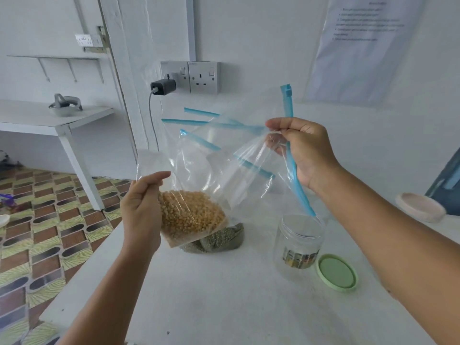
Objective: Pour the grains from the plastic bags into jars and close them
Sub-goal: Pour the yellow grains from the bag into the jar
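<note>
Wall notice (366,46) (print unreadable).

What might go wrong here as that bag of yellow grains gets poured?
The bag hangs up and left of the jar, held by the left hand and right hand; its floppy mouth may spill grains onto the table. The light, empty jar might tip if bumped.

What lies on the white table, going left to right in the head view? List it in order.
Clear plastic bag of green grains → clear plastic jar, open → round pale green lid → round pinkish lid.
</note>
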A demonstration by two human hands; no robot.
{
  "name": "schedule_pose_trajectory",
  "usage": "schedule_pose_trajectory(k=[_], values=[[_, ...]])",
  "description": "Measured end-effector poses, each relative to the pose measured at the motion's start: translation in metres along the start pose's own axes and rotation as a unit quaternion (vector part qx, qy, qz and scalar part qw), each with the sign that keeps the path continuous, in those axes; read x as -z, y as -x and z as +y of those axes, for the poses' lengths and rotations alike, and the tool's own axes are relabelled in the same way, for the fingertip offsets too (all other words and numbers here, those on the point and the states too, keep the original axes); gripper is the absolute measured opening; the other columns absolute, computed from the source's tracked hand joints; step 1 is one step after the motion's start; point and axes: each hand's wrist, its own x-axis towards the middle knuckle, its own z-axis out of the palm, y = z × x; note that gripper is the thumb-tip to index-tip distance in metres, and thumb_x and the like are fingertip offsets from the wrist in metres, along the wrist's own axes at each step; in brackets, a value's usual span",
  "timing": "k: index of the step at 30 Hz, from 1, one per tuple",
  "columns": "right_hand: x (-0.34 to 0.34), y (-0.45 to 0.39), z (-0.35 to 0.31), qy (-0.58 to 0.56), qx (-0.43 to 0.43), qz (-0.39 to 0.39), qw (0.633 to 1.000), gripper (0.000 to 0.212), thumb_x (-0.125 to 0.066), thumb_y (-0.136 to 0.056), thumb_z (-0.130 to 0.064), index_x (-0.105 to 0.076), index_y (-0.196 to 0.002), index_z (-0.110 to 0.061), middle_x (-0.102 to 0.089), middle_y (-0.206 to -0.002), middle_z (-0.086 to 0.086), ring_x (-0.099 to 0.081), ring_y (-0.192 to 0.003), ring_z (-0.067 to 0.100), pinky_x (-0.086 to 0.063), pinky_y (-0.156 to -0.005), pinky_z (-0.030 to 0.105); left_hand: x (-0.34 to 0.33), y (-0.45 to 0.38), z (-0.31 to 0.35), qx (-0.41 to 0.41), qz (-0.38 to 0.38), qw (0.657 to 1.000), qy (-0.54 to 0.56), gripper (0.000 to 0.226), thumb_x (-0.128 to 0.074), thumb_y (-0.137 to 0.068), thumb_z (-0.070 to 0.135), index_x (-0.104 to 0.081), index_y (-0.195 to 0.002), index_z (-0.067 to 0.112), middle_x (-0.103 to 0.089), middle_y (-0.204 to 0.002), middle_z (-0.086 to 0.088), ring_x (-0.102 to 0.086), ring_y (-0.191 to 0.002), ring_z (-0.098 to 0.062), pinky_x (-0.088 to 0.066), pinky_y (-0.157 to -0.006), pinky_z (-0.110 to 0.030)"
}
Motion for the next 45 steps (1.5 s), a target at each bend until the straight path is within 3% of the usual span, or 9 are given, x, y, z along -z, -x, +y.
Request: schedule_pose_trajectory(k=[5, 13, 16, 24, 29, 45], values=[[0.003, -0.004, -0.002, -0.004, -0.001, -0.005, 1.000, 0.041, -0.043, -0.094, 0.018, -0.079, -0.090, -0.002, -0.068, -0.101, 0.022, -0.066, -0.072, 0.024, -0.061, -0.076, 0.029, -0.003, -0.006, -0.003, 0.012, 0.023, 1.000, 0.004, 0.043, -0.053, -0.103, 0.006, -0.082, -0.091, 0.036, -0.066, -0.093, 0.012, -0.055, -0.093, -0.012, -0.042, -0.089, -0.033], [0.027, -0.006, 0.010, -0.019, -0.017, -0.024, 0.999, 0.039, -0.043, -0.100, 0.012, -0.078, -0.090, -0.004, -0.074, -0.088, 0.009, -0.069, -0.074, 0.023, -0.061, -0.081, 0.033, -0.003, -0.017, 0.016, -0.012, 0.045, 0.999, -0.001, 0.040, -0.052, -0.099, 0.006, -0.080, -0.090, 0.033, -0.065, -0.088, 0.009, -0.052, -0.073, -0.004, -0.041, -0.074, -0.027], [0.036, -0.004, 0.017, -0.023, -0.017, -0.037, 0.999, 0.037, -0.045, -0.101, 0.011, -0.077, -0.092, -0.004, -0.077, -0.092, 0.006, -0.071, -0.081, 0.025, -0.061, -0.085, 0.035, -0.005, -0.020, 0.023, -0.023, 0.036, 0.999, -0.007, 0.042, -0.053, -0.098, 0.005, -0.081, -0.085, 0.033, -0.064, -0.084, 0.010, -0.051, -0.071, -0.004, -0.040, -0.069, -0.027], [0.042, -0.009, 0.018, -0.028, 0.007, -0.044, 0.999, 0.038, -0.045, -0.103, 0.008, -0.078, -0.092, -0.006, -0.076, -0.097, 0.007, -0.072, -0.084, 0.023, -0.061, -0.085, 0.034, -0.014, -0.025, 0.032, -0.031, 0.039, 0.999, -0.007, 0.039, -0.052, -0.097, 0.005, -0.079, -0.084, 0.029, -0.060, -0.072, 0.013, -0.047, -0.065, -0.006, -0.037, -0.065, -0.029], [0.046, -0.007, 0.026, -0.058, -0.002, -0.036, 0.998, 0.034, -0.044, -0.103, 0.010, -0.076, -0.097, 0.000, -0.075, -0.095, 0.009, -0.072, -0.082, 0.022, -0.061, -0.085, 0.033, -0.019, -0.026, 0.039, -0.037, 0.041, 0.998, -0.016, 0.038, -0.052, -0.095, 0.004, -0.078, -0.083, 0.028, -0.059, -0.074, 0.009, -0.047, -0.064, -0.005, -0.036, -0.064, -0.026], [0.058, -0.010, 0.031, -0.061, 0.015, -0.024, 0.998, 0.041, -0.044, -0.102, 0.010, -0.079, -0.092, -0.007, -0.076, -0.096, 0.009, -0.072, -0.088, 0.025, -0.060, -0.091, 0.038, -0.035, -0.022, 0.046, -0.038, 0.029, 0.998, -0.032, 0.041, -0.046, -0.096, -0.002, -0.076, -0.085, 0.025, -0.056, -0.067, 0.013, -0.041, -0.054, -0.002, -0.030, -0.049, -0.016]])
